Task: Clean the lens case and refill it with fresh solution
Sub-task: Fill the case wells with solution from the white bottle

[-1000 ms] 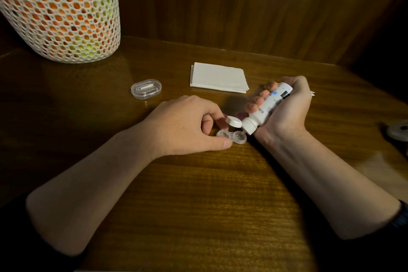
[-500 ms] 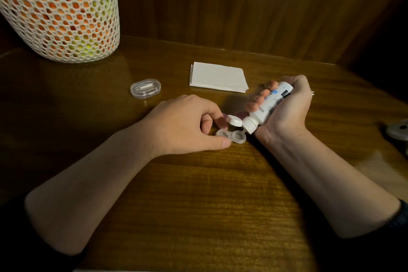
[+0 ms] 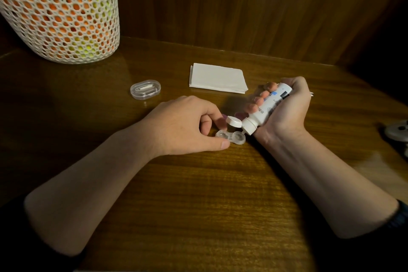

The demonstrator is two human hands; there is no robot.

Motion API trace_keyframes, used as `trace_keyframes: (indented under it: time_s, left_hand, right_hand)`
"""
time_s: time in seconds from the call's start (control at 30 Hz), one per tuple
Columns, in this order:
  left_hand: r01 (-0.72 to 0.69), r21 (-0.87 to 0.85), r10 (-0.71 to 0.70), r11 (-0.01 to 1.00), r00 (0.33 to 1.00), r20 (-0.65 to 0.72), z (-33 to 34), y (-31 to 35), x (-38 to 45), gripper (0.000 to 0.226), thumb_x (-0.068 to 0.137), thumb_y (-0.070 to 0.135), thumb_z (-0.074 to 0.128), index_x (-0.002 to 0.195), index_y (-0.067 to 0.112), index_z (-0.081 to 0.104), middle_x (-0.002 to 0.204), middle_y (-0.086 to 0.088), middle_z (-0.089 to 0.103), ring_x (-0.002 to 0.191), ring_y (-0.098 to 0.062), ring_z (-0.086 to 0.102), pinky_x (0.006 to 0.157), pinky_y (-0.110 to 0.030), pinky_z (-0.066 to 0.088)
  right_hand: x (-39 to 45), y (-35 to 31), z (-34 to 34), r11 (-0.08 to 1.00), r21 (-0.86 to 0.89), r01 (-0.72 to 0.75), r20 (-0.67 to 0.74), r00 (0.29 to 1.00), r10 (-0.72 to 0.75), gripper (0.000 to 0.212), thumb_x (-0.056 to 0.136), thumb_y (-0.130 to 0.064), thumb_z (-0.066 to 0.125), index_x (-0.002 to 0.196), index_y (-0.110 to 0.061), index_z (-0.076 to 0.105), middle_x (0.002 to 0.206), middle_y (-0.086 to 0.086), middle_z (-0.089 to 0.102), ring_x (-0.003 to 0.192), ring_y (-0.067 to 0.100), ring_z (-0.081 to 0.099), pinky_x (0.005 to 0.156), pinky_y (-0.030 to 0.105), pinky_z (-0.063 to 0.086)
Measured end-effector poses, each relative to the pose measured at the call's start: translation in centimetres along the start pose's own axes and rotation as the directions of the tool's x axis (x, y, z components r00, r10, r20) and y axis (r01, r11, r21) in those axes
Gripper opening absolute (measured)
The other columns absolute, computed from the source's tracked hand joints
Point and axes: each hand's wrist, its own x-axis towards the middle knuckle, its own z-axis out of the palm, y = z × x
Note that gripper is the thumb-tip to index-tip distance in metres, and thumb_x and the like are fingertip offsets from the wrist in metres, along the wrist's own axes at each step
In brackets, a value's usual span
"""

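A clear two-well lens case (image 3: 231,137) lies open on the wooden table (image 3: 209,194). My left hand (image 3: 187,126) pinches its left well between thumb and fingers. My right hand (image 3: 287,108) grips a white solution bottle (image 3: 265,109) with a blue label, tipped nozzle-down just above the case's right well. The bottle's flip cap (image 3: 234,121) hangs open beside the nozzle. Whether liquid is coming out cannot be seen. A purple item (image 3: 239,115) shows behind the cap, mostly hidden.
A folded white tissue stack (image 3: 217,78) lies behind the hands. A small clear oval box (image 3: 145,89) sits to the left. A white mesh basket (image 3: 59,13) with orange and yellow contents stands at the back left. A grey object (image 3: 397,131) lies at the right edge.
Almost nothing has moved. The right hand with the bottle has shifted very slightly; the left hand keeps its hold on the case.
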Motion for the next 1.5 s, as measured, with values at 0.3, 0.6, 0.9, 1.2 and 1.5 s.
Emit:
trace_keyframes:
  time_s: [0.3, 0.6, 0.9, 1.2, 1.5]
  left_hand:
    - [-0.046, -0.051, 0.047, 0.998, 0.999, 0.016, -0.4, -0.5, -0.1, 0.027, 0.088, 0.043, 0.084, 0.112, 0.035, 0.074, 0.078, 0.006, 0.072, 0.044, 0.009, 0.051, 0.043, -0.004, 0.035]
    - [-0.057, -0.102, 0.059, 0.993, 0.998, 0.021, -0.5, -0.9, -0.1, 0.021, 0.088, 0.035, 0.086, 0.107, 0.033, 0.076, 0.076, 0.0, 0.073, 0.042, 0.007, 0.049, 0.043, -0.002, 0.034]
    - [-0.019, -0.139, 0.026, 0.99, 0.999, 0.046, -0.6, -1.2, 0.1, 0.019, 0.087, 0.04, 0.087, 0.101, 0.041, 0.076, 0.076, 0.004, 0.072, 0.044, 0.007, 0.05, 0.041, -0.008, 0.035]
    - [-0.004, -0.128, 0.015, 0.992, 0.997, 0.082, -0.8, -1.5, 0.5, 0.019, 0.087, 0.036, 0.087, 0.094, 0.024, 0.075, 0.066, 0.011, 0.066, 0.043, 0.004, 0.048, 0.041, -0.009, 0.034]
    - [-0.006, -0.171, 0.026, 0.985, 0.993, 0.115, -1.1, -1.4, 0.1, 0.019, 0.087, 0.031, 0.088, 0.087, 0.034, 0.069, 0.052, 0.024, 0.059, 0.041, 0.006, 0.05, 0.04, -0.007, 0.034]
  right_hand:
    - [0.0, 0.0, 0.0, 1.0, -0.002, -0.008, -0.008, 1.0, 0.008, 0.037, 0.09, -0.034, 0.052, 0.056, -0.017, 0.054, 0.059, -0.001, 0.047, 0.047, 0.013, 0.044, 0.047, 0.022, 0.04]
    - [0.0, 0.0, 0.0, 0.994, 0.094, -0.061, 0.025, 0.998, 0.059, 0.04, 0.093, -0.038, 0.056, 0.06, -0.016, 0.056, 0.061, -0.002, 0.05, 0.047, 0.013, 0.048, 0.045, 0.021, 0.043]
    - [-0.9, 0.0, 3.6, 0.995, 0.095, 0.032, 0.141, 0.989, -0.046, 0.042, 0.095, -0.037, 0.055, 0.059, -0.015, 0.058, 0.059, -0.001, 0.052, 0.047, 0.013, 0.049, 0.045, 0.022, 0.044]
    - [-0.8, 1.0, 3.2, 0.997, -0.064, 0.041, 0.146, 0.989, -0.031, 0.045, 0.098, -0.034, 0.047, 0.058, -0.015, 0.057, 0.057, 0.0, 0.049, 0.045, 0.013, 0.046, 0.045, 0.022, 0.04]
    - [-0.9, 1.6, 3.1, 0.994, -0.103, 0.022, 0.119, 0.993, -0.01, 0.039, 0.096, -0.031, 0.048, 0.06, -0.015, 0.053, 0.058, 0.001, 0.047, 0.046, 0.015, 0.043, 0.047, 0.022, 0.039]
